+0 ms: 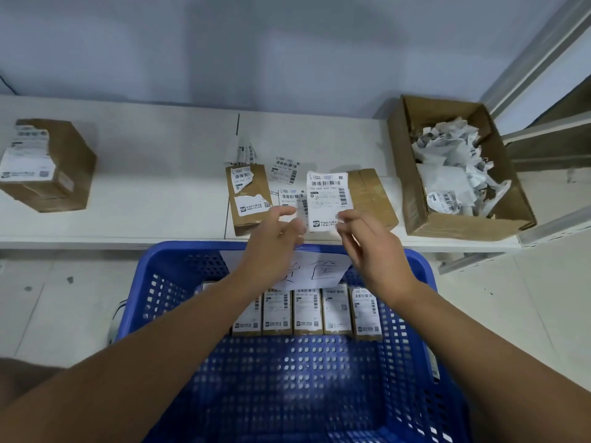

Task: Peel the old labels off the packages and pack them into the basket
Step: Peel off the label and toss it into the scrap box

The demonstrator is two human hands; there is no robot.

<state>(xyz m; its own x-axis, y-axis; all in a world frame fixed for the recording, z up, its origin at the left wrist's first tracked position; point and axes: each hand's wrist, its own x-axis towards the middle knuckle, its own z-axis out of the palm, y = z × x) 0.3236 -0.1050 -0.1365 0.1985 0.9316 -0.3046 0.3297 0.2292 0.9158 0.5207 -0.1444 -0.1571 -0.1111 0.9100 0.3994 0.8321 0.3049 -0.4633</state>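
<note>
My right hand [374, 251] pinches the lower edge of a white barcode label [329, 199]. The label covers the left part of a small brown package [367, 196] on the white shelf; I cannot tell whether it is still stuck to it. My left hand [275, 247] hovers just left of the label with its fingers apart, blurred, holding nothing I can see. A second brown package [249, 199] with a torn label stands to the left. The blue basket [166, 282] below my arms holds a row of several labelled packages [307, 311].
Loose labels [286, 169] lie on the shelf behind the packages. An open cardboard box [415, 187] at the right holds crumpled peeled labels. A bigger labelled carton [48, 164] stands far left. A handwritten paper sign [323, 270] hangs on the basket's far wall.
</note>
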